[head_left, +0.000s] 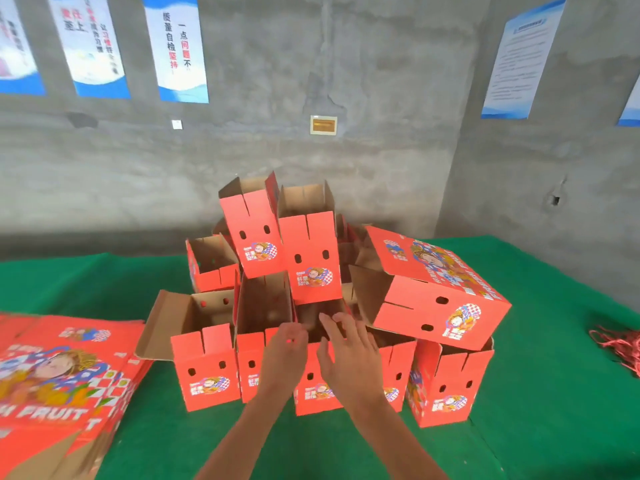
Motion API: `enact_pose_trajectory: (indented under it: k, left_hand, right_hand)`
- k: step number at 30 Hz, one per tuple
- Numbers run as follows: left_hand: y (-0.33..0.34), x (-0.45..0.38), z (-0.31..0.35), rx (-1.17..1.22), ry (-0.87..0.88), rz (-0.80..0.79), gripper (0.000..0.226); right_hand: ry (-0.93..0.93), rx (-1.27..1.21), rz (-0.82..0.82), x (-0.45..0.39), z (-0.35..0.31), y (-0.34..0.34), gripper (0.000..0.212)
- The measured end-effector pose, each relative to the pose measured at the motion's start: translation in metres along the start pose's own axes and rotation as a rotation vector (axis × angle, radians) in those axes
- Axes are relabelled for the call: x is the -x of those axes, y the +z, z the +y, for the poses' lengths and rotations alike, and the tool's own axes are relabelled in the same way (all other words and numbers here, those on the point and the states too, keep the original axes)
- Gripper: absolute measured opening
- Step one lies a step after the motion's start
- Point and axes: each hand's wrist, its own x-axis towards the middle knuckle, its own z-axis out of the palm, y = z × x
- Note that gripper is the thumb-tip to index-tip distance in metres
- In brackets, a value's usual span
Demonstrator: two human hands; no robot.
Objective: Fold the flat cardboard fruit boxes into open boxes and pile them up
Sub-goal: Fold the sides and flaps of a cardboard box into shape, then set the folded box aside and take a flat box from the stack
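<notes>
A bare grey concrete wall [346,81] hung with blue-and-white posters [176,46] stands behind a worktop [554,375] covered in green cloth.

Over the near edge of the pile, the left hand [285,355] and the right hand [349,355] reach forward side by side. Each grip is loose, fingers spread and nearly straight, closed on nothing. Both hands lie in front of the top edge of a red folded box [317,393] in the front row; whether they touch it is hard to tell.

That box stands in a row of open boxes [206,365], each red outside and plain brown cardboard inside, with two oval holes, a slit in the upright flap and a small cartoon label low on the front. At the row's right end stands another [450,386]. On top, two more boxes [252,237] stand upright but tilted, and a larger-looking one lies on its side [440,292], its open mouth turned to the left and its printed face up.

To the left, a stack of flat unfolded boxes [65,375] lies on the cloth, showing a big cartoon figure and the word FRUIT. At the far right edge lies a bundle of red string [620,344].
</notes>
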Motion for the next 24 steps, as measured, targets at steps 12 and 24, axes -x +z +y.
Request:
enact_pose_trajectory:
  k: [12, 24]
  left_hand:
    - [-0.31, 0.067, -0.186, -0.517, -0.16, 0.279, 0.037]
    - [-0.476, 0.071, -0.293, -0.809, -0.417, 0.309, 0.068]
  right_hand:
    - [-0.041, -0.382, -0.48, 0.092, -0.244, 0.145, 0.048]
    - [0.373, -0.624, -0.815, 0.121, -0.389, 0.242, 0.019]
